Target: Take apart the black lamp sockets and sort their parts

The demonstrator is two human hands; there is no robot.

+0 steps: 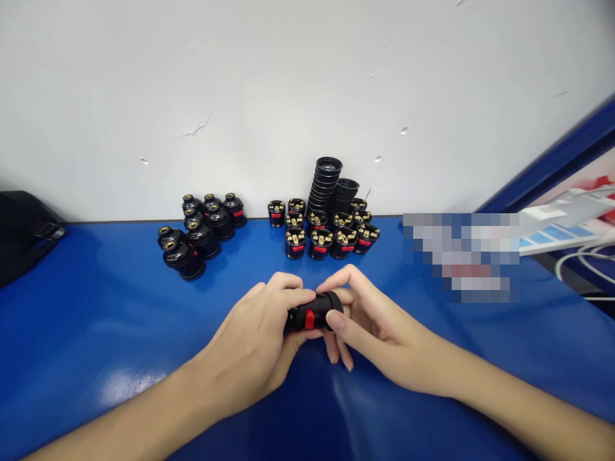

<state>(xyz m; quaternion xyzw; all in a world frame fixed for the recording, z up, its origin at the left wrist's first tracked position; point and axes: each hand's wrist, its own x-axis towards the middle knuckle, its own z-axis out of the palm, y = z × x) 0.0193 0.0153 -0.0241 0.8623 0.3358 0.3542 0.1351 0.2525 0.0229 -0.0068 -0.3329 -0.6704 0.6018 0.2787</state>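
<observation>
A black cylindrical socket (318, 311) with a red switch lies sideways between my hands, above the blue table (115, 307). My left hand (262, 326) is wrapped round its left end, hiding that end. The thumb and fingers of my right hand (372, 326) grip the right end, by the wider black rim. Behind and to the left stand several closed black sockets (184, 259) with domed tops and red switches. Several open socket bodies (321, 243) with brass contacts showing stand in rows behind my hands.
A tall stack of black rings or sleeves (325, 182) rises beside a shorter stack (346, 191) near the white wall (269, 96). A black bag (26, 237) sits at the far left. White cables (581, 256) and a blurred patch are at right.
</observation>
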